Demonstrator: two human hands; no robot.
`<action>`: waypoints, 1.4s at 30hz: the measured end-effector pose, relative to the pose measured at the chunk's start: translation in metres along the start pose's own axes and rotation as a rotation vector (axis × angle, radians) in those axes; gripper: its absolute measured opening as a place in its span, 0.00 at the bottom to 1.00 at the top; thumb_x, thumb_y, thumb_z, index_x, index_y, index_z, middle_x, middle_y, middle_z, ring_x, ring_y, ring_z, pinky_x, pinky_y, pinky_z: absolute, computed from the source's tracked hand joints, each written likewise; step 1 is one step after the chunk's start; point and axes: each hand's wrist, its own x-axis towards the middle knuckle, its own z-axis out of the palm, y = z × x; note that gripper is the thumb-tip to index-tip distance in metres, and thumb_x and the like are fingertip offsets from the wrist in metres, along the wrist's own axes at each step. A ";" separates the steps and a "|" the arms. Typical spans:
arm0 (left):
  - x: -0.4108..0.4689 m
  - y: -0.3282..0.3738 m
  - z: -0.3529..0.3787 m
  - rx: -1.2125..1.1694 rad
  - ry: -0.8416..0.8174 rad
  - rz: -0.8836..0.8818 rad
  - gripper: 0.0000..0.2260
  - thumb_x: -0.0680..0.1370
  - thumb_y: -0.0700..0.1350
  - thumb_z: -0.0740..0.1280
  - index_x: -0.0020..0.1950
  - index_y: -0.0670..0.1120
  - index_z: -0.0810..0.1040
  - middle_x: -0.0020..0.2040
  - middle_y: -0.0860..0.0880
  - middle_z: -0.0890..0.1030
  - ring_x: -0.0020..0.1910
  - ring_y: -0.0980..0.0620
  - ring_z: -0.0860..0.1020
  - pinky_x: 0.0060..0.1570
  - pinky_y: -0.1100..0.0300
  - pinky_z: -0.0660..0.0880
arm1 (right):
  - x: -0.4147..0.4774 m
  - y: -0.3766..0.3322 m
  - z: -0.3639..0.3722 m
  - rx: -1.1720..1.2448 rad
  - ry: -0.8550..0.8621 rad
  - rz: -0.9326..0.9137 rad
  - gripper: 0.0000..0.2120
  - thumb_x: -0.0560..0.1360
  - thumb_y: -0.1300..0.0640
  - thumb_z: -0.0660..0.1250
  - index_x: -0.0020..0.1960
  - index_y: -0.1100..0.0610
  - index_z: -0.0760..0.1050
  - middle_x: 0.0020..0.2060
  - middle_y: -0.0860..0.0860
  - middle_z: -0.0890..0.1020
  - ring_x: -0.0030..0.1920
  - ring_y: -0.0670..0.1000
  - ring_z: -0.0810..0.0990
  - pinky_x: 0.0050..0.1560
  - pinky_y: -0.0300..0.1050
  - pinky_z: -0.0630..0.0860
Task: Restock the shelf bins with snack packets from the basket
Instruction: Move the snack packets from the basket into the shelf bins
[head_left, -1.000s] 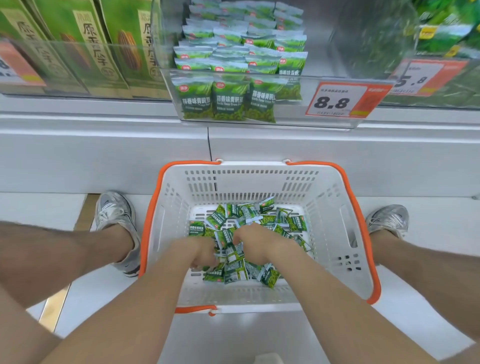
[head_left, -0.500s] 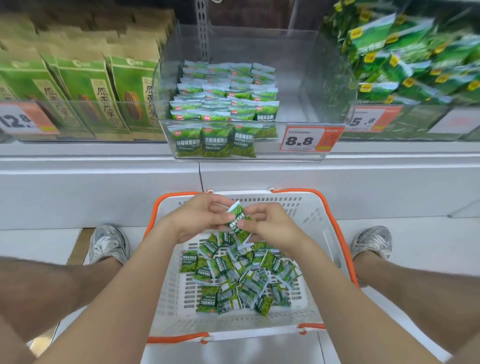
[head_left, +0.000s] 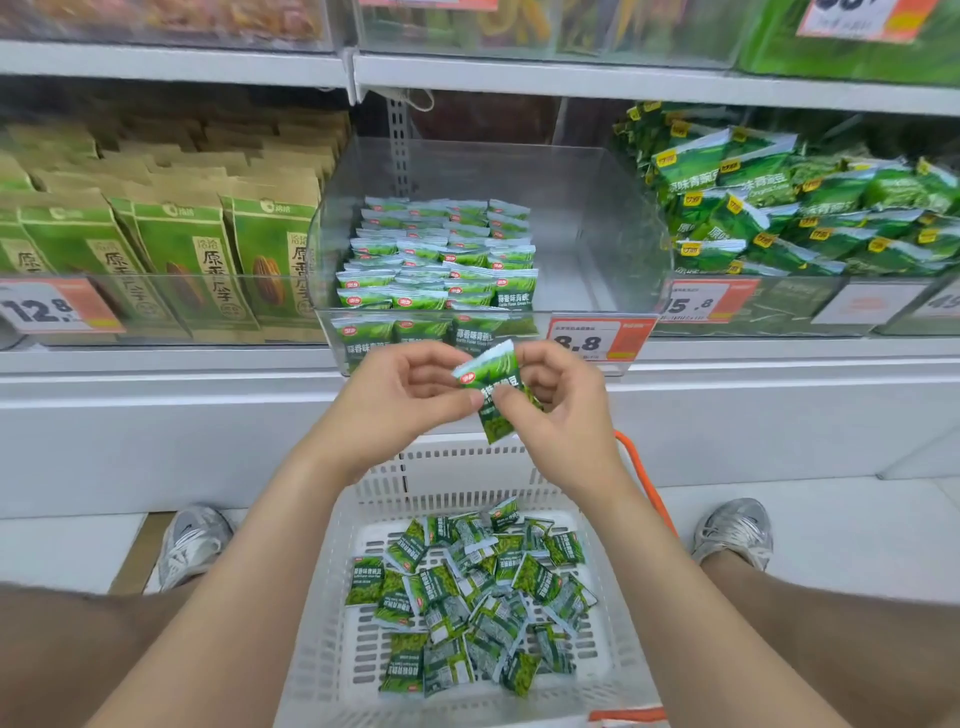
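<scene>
Pinching one snack packet, tilted, between left grip and right grip, thumb and fingers of each closed on its edges. Holding it above the basket and just in front of the clear shelf bin, overlapping the front wall in this view, not yet inside. Behind, already stocked: neat rows of matching packets filling the bin's left part, with bare floor along the right side. Below, in the white basket on the floor: a loose heap of packets, many by the look. Judging from that, well short of finished; probably mid-task, with many more trips to go.
</scene>
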 end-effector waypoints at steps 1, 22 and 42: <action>0.001 0.011 0.003 -0.011 0.039 0.068 0.08 0.76 0.35 0.76 0.53 0.44 0.83 0.45 0.43 0.87 0.43 0.47 0.86 0.47 0.59 0.81 | 0.007 -0.015 0.000 -0.008 0.055 -0.076 0.09 0.73 0.60 0.72 0.53 0.56 0.79 0.39 0.57 0.85 0.41 0.61 0.82 0.40 0.57 0.77; 0.037 0.002 0.003 1.175 0.382 0.506 0.11 0.76 0.47 0.67 0.57 0.51 0.79 0.54 0.55 0.81 0.57 0.47 0.75 0.62 0.48 0.64 | 0.165 -0.045 -0.015 -1.063 -0.351 0.323 0.12 0.72 0.58 0.75 0.53 0.59 0.77 0.50 0.55 0.80 0.43 0.55 0.78 0.39 0.44 0.78; 0.009 -0.103 0.018 1.026 0.348 0.647 0.03 0.77 0.40 0.63 0.48 0.44 0.77 0.43 0.44 0.78 0.36 0.39 0.76 0.27 0.49 0.70 | 0.019 -0.013 0.006 -0.957 -0.303 -0.732 0.04 0.71 0.56 0.67 0.44 0.56 0.77 0.25 0.49 0.75 0.26 0.58 0.75 0.25 0.44 0.65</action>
